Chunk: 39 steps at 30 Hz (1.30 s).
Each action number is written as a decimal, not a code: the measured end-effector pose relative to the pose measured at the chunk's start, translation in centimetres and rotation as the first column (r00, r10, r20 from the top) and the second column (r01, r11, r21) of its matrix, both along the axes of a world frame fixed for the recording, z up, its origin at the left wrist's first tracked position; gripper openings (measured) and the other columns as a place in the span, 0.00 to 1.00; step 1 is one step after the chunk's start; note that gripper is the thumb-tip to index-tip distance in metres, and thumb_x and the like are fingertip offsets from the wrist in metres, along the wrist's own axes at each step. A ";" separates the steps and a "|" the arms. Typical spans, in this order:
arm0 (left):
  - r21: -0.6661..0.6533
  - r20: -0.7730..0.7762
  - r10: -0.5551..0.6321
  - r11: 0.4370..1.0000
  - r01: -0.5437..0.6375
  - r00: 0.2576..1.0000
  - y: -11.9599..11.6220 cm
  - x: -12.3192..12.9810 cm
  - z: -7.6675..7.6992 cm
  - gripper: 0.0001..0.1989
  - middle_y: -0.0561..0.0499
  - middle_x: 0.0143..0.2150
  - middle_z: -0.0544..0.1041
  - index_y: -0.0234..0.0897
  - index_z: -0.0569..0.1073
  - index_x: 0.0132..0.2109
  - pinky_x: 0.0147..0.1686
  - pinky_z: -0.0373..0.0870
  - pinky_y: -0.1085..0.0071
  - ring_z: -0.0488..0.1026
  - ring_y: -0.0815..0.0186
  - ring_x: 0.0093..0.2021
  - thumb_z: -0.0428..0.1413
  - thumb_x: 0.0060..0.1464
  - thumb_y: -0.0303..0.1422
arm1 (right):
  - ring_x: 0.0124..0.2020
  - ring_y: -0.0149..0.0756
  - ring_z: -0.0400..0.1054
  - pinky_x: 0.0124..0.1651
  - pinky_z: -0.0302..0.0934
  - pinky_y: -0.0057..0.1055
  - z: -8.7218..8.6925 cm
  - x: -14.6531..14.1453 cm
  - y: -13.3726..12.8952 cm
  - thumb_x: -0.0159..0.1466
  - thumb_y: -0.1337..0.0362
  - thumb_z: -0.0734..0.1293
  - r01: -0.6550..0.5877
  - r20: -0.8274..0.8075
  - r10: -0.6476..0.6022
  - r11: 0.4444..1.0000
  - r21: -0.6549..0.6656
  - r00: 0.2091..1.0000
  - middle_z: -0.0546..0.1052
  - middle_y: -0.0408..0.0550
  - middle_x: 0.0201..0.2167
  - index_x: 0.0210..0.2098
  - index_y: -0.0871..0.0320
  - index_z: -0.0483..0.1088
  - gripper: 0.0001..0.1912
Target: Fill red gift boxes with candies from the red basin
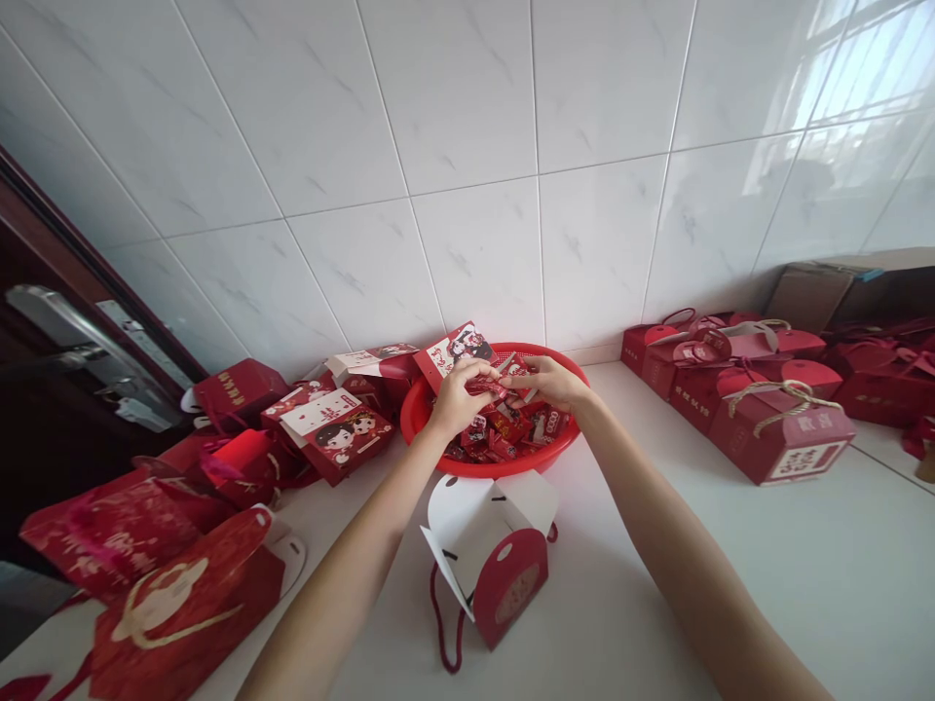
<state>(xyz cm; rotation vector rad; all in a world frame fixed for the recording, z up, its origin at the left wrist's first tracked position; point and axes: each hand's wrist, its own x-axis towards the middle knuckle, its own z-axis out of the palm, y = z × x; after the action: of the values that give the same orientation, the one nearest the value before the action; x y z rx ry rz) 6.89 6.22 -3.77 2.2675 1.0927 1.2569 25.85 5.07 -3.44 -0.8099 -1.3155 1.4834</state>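
Note:
Both hands meet over a red plastic basket (410, 428) heaped with small red-wrapped candies (504, 433). My left hand (460, 397) is closed, its fingers and thumb around a red-wrapped candy (488, 387). Beside it, my right hand (555, 386) is curled with its fingertips on a small wrapped packet (518, 368); part of its grip is hidden. A red and white card box with cartoon figures (457, 350) leans at the basket's back left. In front of the basket, between my forearms, stands a dark red gift box (515, 584) with open flaps, a white inside and a red cord handle.
Several red gift boxes and bags (190, 594) crowd the left side, near a dark door with a metal handle (65, 326). Closed red boxes with rope handles (785, 424) line the right, with a cardboard box (810, 292) behind. A tiled wall (474, 234) rises behind the white tabletop (606, 604).

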 end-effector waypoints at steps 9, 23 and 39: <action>-0.321 -0.109 -0.058 0.947 0.020 0.992 0.5 0.2 -1.1 0.12 0.48 0.42 0.79 0.37 0.73 0.39 0.40 0.77 0.65 0.78 0.61 0.37 0.64 0.45 0.29 | 0.24 0.33 0.73 0.27 0.70 0.28 -1.2 -0.2 1.6 0.43 0.64 0.77 0.365 -0.168 -0.352 0.930 0.051 0.921 0.78 0.43 0.24 0.29 0.58 0.73 0.15; -0.294 -0.431 -0.279 0.942 0.159 0.858 0.2 1.6 -0.9 0.14 0.48 0.44 0.82 0.42 0.82 0.41 0.48 0.73 0.64 0.78 0.55 0.43 0.65 0.43 0.30 | 0.22 0.33 0.69 0.24 0.64 0.28 -1.0 -0.3 1.4 0.44 0.63 0.75 0.485 -0.008 -0.488 0.865 0.129 0.873 0.75 0.41 0.21 0.27 0.56 0.68 0.14; -0.475 -0.613 -0.447 0.867 0.149 0.652 -0.1 2.9 -2.1 0.06 0.51 0.29 0.76 0.42 0.77 0.24 0.25 0.61 0.71 0.68 0.65 0.25 0.60 0.36 0.24 | 0.22 0.32 0.68 0.26 0.62 0.28 -0.5 -0.2 1.7 0.45 0.65 0.71 0.636 -0.074 -0.632 0.769 0.063 0.772 0.73 0.39 0.19 0.25 0.57 0.68 0.09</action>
<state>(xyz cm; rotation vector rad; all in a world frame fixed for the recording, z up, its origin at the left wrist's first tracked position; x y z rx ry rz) 9.82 6.08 -5.83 2.4968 0.9782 -0.0414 25.65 6.72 -3.89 -1.0287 -0.9174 0.8863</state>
